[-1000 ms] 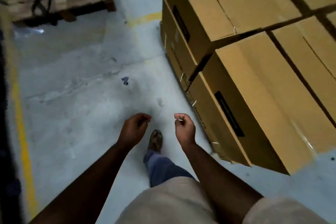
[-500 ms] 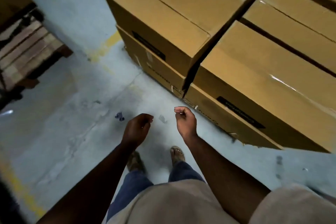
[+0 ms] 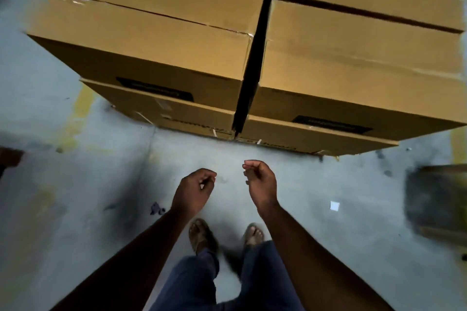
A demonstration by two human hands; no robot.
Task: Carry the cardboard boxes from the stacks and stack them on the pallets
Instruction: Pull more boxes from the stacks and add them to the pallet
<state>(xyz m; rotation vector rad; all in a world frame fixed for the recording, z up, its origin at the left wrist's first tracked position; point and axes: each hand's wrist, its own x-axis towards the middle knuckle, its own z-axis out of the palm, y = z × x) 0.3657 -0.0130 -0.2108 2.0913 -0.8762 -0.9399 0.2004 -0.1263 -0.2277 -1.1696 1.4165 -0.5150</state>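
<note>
Two stacks of brown cardboard boxes stand straight ahead on the grey floor, split by a dark gap. The top left box (image 3: 151,35) and the top right box (image 3: 353,68) fill the upper half of the view, each over a lower box (image 3: 161,106). My left hand (image 3: 194,190) and my right hand (image 3: 259,180) hang side by side in front of me, below the stacks and apart from them. Both have loosely curled fingers and hold nothing.
My two feet (image 3: 202,235) stand on the concrete floor just short of the boxes. A dark object (image 3: 437,202), blurred, lies at the right edge. Faded yellow paint (image 3: 80,108) marks the floor at the left of the stacks. A white scrap (image 3: 334,205) lies at right.
I have turned to the right and now face the stacks head-on; the wooden pallet at the left has left the view. Both hands stay loosely curled and hold nothing.
</note>
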